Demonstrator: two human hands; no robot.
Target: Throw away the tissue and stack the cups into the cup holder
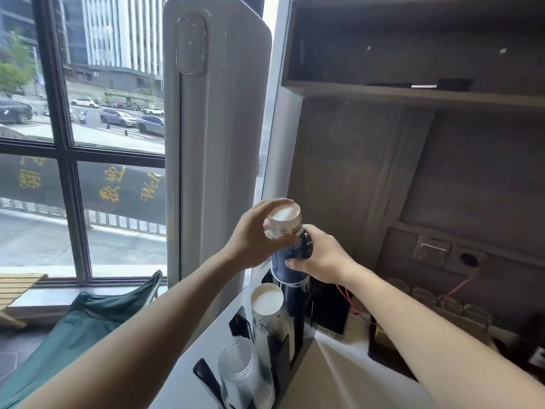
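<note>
A black cup holder (280, 358) stands on the white counter with three stacks of upside-down cups. The far stack is dark blue paper cups (292, 293). My right hand (321, 255) grips the top blue cup (290, 262) of that stack. My left hand (253, 234) holds a white paper cup (284, 221), bottom up and tilted, right over the blue stack. The middle stack is white printed paper cups (269, 314). Nearest me is a stack of clear plastic cups (243, 373). No tissue is in view.
A tall grey appliance (212, 143) rises just left of the holder by the window. Dark wooden shelving (413, 90) hangs above the counter. Glass cups (448, 302), a wall socket (432, 250) with red wires and a dark box (331, 308) sit right of the holder. A green bag (97, 314) lies lower left.
</note>
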